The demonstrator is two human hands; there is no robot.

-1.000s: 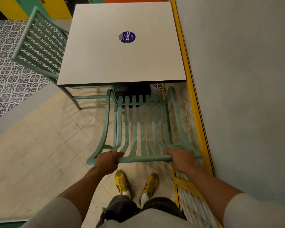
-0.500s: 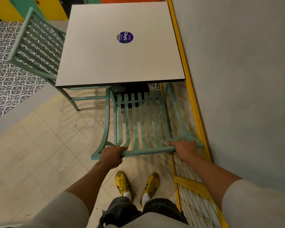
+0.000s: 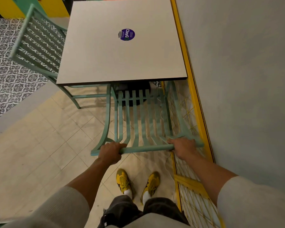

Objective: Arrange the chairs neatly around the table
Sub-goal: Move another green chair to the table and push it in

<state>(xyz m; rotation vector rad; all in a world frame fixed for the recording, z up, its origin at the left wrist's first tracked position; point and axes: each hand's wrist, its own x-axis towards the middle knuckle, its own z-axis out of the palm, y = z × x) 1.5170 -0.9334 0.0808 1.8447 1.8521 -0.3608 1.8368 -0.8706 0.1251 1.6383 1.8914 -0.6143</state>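
Head view, lower centre: left hand (image 3: 109, 153) and right hand (image 3: 183, 148) clasping green slatted chair (image 3: 142, 119) top rail, table (image 3: 122, 63) directly above.

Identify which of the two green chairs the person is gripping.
The near chair, both hands on its top rail: left hand, right hand. The other chair stands untouched at the table's left side.
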